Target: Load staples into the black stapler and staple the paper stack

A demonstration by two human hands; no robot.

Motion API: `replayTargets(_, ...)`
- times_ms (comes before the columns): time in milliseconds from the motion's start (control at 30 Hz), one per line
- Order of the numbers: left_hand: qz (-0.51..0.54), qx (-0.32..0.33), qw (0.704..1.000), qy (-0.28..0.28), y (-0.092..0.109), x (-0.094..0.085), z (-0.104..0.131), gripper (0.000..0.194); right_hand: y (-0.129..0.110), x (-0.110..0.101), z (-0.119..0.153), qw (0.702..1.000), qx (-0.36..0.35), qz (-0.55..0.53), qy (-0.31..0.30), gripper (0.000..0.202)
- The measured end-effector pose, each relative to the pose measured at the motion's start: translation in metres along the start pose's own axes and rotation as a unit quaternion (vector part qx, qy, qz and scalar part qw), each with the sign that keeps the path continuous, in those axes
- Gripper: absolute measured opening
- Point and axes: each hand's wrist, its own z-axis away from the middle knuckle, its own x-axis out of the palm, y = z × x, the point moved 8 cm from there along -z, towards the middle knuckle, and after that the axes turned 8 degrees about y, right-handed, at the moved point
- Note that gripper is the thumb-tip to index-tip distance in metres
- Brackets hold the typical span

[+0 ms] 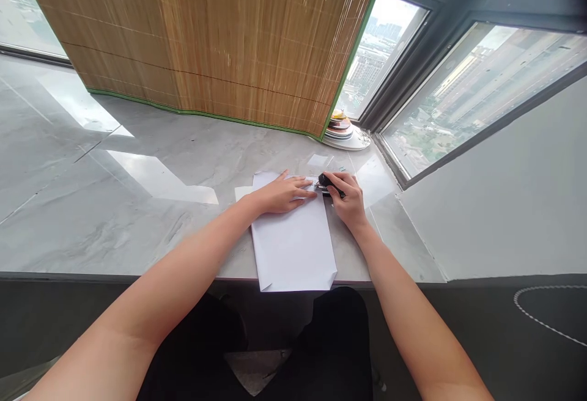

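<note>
White paper (293,248) lies on the grey marble-look ledge, its near end sticking out past the front edge. The near corners look folded. My left hand (285,194) rests flat on the far part of the paper with the fingers spread. In my right hand (349,198) is a small black stapler (331,186), gripped at the paper's far right edge. The stapler's jaw end meets the paper close to my left fingertips; whether the paper sits between its jaws I cannot tell.
Just beyond the paper, small clear or white scraps (318,160) lie on the ledge (183,144). A stack of plates (342,135) stands in the window corner. A bamboo blind (220,40) with green edging hangs behind. The white wall (504,187) bounds the right side.
</note>
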Motion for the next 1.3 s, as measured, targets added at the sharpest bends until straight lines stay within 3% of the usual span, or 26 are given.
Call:
replayTargets(667,0.019,-0.001,1.000,0.024,0.003,-0.005,0.000,0.039,0.000,0.008,0.003,0.999,-0.011,0.052,-0.012,0.041)
replayTargets(1300,-0.001,-0.014,1.000,0.001,0.002,-0.003,0.001,0.040,-0.003,0.012,0.007,0.997,-0.009,0.077,-0.018,0.043)
